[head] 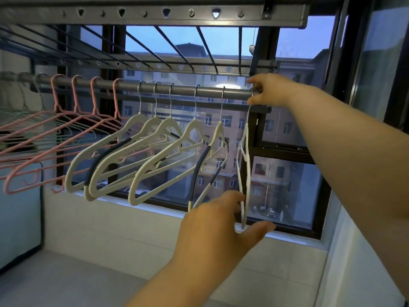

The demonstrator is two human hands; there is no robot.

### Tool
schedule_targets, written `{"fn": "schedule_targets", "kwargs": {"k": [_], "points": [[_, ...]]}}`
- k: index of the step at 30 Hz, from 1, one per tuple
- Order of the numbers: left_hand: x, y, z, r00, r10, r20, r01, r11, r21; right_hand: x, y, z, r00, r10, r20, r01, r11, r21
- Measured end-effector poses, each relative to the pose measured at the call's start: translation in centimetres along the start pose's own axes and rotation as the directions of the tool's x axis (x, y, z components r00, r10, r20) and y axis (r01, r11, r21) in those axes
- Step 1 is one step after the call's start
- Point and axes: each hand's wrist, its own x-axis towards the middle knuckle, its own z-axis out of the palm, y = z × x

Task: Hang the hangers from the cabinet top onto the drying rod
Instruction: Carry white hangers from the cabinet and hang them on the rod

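While a white hanger is being hooked onto the drying rod, both hands hold it.
Below the rod, left hand pinches its lower end between thumb and fingers; at the rod's right end, right hand pinches the hook. Next, probably: seat hook, let go.

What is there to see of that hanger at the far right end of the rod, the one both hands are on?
The cream hanger looks like plastic, with a thin metal hook wire on top. It hangs upright, edge-on to the camera, at the right end of the drying rod, apart from the other hangers. The right hand grips its hook at the rod, hiding whether it is hooked on. The left hand holds its lower end between thumb and fingers.
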Motion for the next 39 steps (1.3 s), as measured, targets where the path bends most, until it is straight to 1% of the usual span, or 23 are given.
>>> {"fn": "schedule_targets", "kwargs": {"k": [2, 4, 7, 10, 12, 14, 15, 17, 20, 22, 24, 26, 30, 32, 35, 37, 39], "points": [[-0.7, 0.3, -0.6, 0.999, 0.009, -0.045, -0.01, 1.0, -0.023, -0.3, 0.1, 0.0, 1.0, 0.014, -0.024, -0.012, 0.997, 0.072], [-1.7, 0.5, -1.4, 0.991, 0.051, -0.124, -0.052, 0.999, -0.004, -0.8, 0.0, -0.1, 0.998, 0.021, -0.062, -0.012, 0.99, 0.143], [-2.6, -0.2, -2.7, 0.956, 0.197, -0.216, -0.177, 0.978, 0.109, -2.2, -0.6, -0.4, 0.985, 0.031, -0.168, 0.003, 0.98, 0.198], [-3.1, -1.9, -4.9, 0.888, 0.326, -0.325, -0.282, 0.943, 0.177, -3.9, -1.7, -1.1, 0.971, 0.036, -0.235, 0.025, 0.968, 0.25], [-3.3, -3.2, -6.8, 0.826, 0.387, -0.411, -0.337, 0.922, 0.191, -5.0, -2.8, -1.5, 0.969, 0.026, -0.246, 0.037, 0.968, 0.249], [-3.2, -4.7, -8.9, 0.784, 0.378, -0.493, -0.317, 0.926, 0.205, -6.1, -4.1, -1.8, 0.968, 0.022, -0.248, 0.037, 0.973, 0.229], [-3.1, -5.6, -9.9, 0.781, 0.347, -0.519, -0.284, 0.938, 0.199, -6.6, -4.9, -1.9, 0.967, 0.017, -0.253, 0.038, 0.976, 0.213], [-3.0, -7.2, -12.1, 0.802, 0.26, -0.537, -0.205, 0.965, 0.161, -7.6, -7.0, -2.1, 0.963, 0.01, -0.268, 0.04, 0.983, 0.179], [-2.8, -9.7, -15.5, 0.835, 0.176, -0.521, -0.107, 0.981, 0.16, -8.7, -10.7, -2.3, 0.951, 0.019, -0.307, 0.034, 0.985, 0.167], [-2.5, -11.6, -17.2, 0.871, 0.13, -0.473, -0.063, 0.986, 0.156, -9.1, -13.5, -1.8, 0.948, 0.04, -0.315, 0.018, 0.984, 0.18], [-2.1, -13.7, -18.2, 0.915, 0.075, -0.396, -0.021, 0.99, 0.138, -9.3, -16.4, -0.9, 0.953, 0.063, -0.296, -0.007, 0.983, 0.184], [-2.0, -15.7, -18.8, 0.941, 0.032, -0.337, 0.005, 0.994, 0.109, -9.6, -19.3, 0.3, 0.952, 0.113, -0.284, -0.055, 0.977, 0.207], [-1.6, -17.6, -18.9, 0.968, 0.008, -0.252, -0.005, 1.0, 0.011, -11.4, -24.3, 3.2, 0.95, 0.172, -0.26, -0.103, 0.96, 0.26], [-1.4, -17.8, -18.9, 0.982, 0.018, -0.19, -0.015, 1.0, 0.017, -12.1, -26.5, 5.2, 0.953, 0.174, -0.247, -0.129, 0.974, 0.187], [-0.5, -18.1, -18.7, 0.99, 0.091, -0.104, -0.082, 0.993, 0.089, -12.4, -28.8, 8.3, 0.957, 0.205, -0.203, -0.209, 0.978, 0.004], [0.3, -18.5, -18.5, 0.992, 0.107, -0.067, -0.1, 0.99, 0.1, -12.5, -29.6, 9.8, 0.958, 0.239, -0.162, -0.251, 0.966, -0.057], [1.2, -18.6, -18.3, 0.99, 0.133, -0.045, -0.127, 0.985, 0.114, -12.5, -30.1, 10.8, 0.96, 0.246, -0.136, -0.26, 0.96, -0.1]]}}
